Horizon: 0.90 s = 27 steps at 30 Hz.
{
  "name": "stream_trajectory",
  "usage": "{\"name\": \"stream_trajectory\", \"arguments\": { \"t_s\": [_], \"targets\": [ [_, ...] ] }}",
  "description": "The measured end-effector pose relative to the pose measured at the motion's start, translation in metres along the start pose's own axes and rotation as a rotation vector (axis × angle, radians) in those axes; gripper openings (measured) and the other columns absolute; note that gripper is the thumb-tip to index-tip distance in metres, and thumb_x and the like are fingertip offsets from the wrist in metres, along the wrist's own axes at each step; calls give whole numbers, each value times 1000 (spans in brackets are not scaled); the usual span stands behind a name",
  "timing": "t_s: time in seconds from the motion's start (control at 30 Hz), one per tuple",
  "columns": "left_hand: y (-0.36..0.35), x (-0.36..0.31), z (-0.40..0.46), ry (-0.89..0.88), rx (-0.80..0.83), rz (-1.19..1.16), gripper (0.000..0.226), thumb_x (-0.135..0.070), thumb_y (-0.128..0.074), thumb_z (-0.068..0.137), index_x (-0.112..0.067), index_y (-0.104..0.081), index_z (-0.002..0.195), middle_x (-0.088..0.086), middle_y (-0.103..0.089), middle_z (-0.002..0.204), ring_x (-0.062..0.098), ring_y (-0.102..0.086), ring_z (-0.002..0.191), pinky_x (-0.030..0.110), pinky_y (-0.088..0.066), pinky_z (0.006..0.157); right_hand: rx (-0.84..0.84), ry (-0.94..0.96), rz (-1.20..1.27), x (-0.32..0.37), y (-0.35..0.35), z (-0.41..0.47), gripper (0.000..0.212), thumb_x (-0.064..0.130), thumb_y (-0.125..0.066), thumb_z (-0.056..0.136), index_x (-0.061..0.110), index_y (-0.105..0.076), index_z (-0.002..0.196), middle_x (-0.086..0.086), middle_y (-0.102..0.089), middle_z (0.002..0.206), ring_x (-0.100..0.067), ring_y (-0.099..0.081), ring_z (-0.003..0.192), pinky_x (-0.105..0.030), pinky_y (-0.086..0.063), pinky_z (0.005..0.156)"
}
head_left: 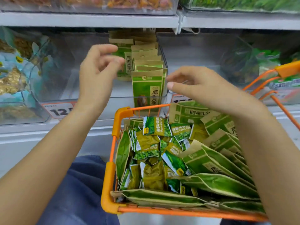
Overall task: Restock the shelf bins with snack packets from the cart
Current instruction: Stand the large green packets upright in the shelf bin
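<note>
Store aisle, grey metal shelving (90, 20) across the upper frame, clear plastic bins on two levels. Price tag (60, 110) on the shelf edge at lower left of the bin row, reading "12", rest hidden by the arm.

Far left: clear bin (21, 75) with pale blue and gold packets. Centre top: clear shelf bin (164, 65) holding a row of upright green-and-kraft snack packets (147, 88), front one facing the camera, more stacked behind it. Right of centre: another clear bin (211, 51), contents mostly blurred, some green bags at far right. Top shelf bins hold orange-ish snacks on the left, green ones on the right.

Lower centre: orange wire cart (113, 168) pressed against the shelf, filled with small green pea packets (154, 125) in a loose heap and larger flat green-kraft packets (215, 181) fanned along its right and front sides.

Left hand (97, 69) is raised at upper centre-left, fingers loosely curled, fingertips at the left side of the packet row in the shelf bin, touching a rear packet; whether it pinches one cannot be told, motion blur. Right hand (193, 83) hovers right of the front packet, at the bin's right corner, fingers relaxed and spread, holding nothing, thumb tip just beside the packet edge. Dark blue trousers (78, 184) in lower left.
</note>
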State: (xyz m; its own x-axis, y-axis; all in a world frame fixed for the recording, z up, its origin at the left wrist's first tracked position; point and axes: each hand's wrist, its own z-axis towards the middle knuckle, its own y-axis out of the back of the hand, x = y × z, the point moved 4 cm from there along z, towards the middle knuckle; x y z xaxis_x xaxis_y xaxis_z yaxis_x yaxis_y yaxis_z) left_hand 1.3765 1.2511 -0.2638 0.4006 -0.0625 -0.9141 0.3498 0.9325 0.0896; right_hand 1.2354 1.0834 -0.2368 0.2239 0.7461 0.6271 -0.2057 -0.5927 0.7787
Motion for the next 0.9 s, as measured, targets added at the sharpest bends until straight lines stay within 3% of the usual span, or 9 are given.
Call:
{"name": "stream_trajectory", "arguments": {
  "t_s": [0.07,0.17,0.3,0.43,0.53,0.63,0.73,0.83,0.9],
  "targets": [
    [-20,-12,-36,36,299,-31,17,-18,-55,84,-24,-62,99,-6,-72,78,5,-65,73,19,-52,69,178,12,-89,5,-3,-23,26,46,-64,83,25,-70,98,8,-70,90,-4,-63,84,-28,-51,81],
    [-53,-10,-78,92,728,69,23,-30,-62,81,-29,-64,104,-5,-72,92,0,-65,84,15,-51,75,327,-15,-251,-4,-11,-56,30,57,-66,74,33,-64,91,17,-67,81,5,-61,76,-20,-50,72],
    [-80,7,-103,26,1012,295,22,-45,-63,87,-47,-57,108,-18,-67,102,-2,-64,93,25,-54,83,355,-58,-377,-24,-16,-87,28,56,-69,74,39,-57,93,17,-60,80,3,-55,77,-27,-48,73],
    [-83,6,-99,56,944,256,24,-33,-61,92,-39,-59,116,-15,-70,100,-2,-64,97,19,-51,86,259,19,-431,-31,-21,-94,25,42,-60,90,21,-68,77,4,-50,56,-10,-46,56,-30,-35,56],
    [-79,1,-87,176,766,43,26,-38,-54,91,-33,-60,115,-10,-73,92,4,-67,90,24,-53,83,-116,-10,172,-33,4,-85,33,25,-63,91,30,-68,59,11,-55,50,-2,-47,50,-19,-34,51],
    [-73,0,-80,322,645,-179,37,-56,-38,89,-35,-59,111,-2,-74,90,14,-70,84,31,-57,75,-359,-34,587,-39,19,-67,31,19,-65,90,13,-70,60,4,-65,57,-8,-57,54,-20,-40,53],
    [-69,-4,-79,373,630,-240,35,-55,-48,91,-29,-61,109,5,-74,96,14,-70,82,24,-55,64,-366,-57,675,-36,6,-43,35,29,-67,84,-3,-66,69,-8,-65,65,-19,-58,61,-26,-41,59],
    [-62,-5,-76,360,538,-275,38,-38,-63,79,-22,-61,114,-4,-74,103,12,-70,93,25,-56,76,-295,-44,740,-24,-11,-19,27,22,-64,90,8,-70,67,-1,-69,66,-13,-62,62,-28,-48,62],
    [-52,-4,-70,374,441,-295,40,-34,-67,76,-19,-62,113,-3,-74,102,15,-71,92,27,-56,78,-301,-3,618,-14,-19,-4,38,33,-57,94,7,-70,69,-1,-69,69,-12,-61,66,-31,-47,67]
  ]
}}
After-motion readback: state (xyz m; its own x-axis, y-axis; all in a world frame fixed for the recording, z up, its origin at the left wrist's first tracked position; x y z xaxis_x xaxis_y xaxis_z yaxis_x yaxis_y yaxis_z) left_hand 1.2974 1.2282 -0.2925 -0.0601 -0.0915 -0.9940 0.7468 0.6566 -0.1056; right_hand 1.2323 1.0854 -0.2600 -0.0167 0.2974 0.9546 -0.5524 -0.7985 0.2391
